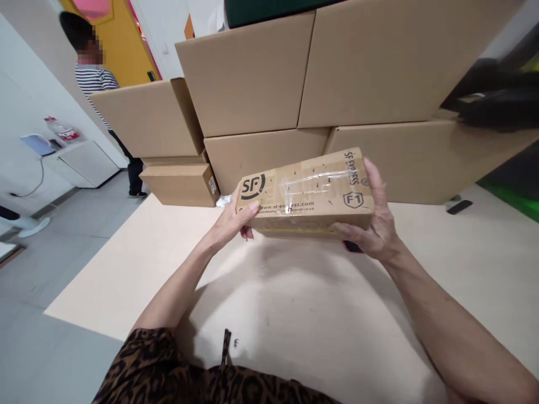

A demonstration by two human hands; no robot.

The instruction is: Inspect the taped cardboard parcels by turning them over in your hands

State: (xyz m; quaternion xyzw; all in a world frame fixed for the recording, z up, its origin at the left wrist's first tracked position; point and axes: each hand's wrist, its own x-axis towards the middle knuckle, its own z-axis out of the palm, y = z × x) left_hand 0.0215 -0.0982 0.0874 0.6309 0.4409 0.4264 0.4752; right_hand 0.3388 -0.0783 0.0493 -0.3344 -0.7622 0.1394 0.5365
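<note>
A long brown cardboard box [303, 188] with black SF EXPRESS print and clear tape across its top is held above the pale table [295, 314]. My left hand [233, 221] grips its left end, thumb on the front top edge and fingers underneath. Around the right end my right hand [379, 219] is wrapped, thumb at the front lower edge and fingers on the far end face. The box is slightly tilted, its right end nearer to me. A small dark object [352, 247] lies partly hidden beneath the box's right end.
Large cardboard boxes [252, 78] are stacked along the table's back. A smaller box [181, 184] sits at the back left. A black item [459, 207] lies at the back right. Beyond the table at the far left, a person in a striped top [95, 78] stands near a white cabinet [86, 163].
</note>
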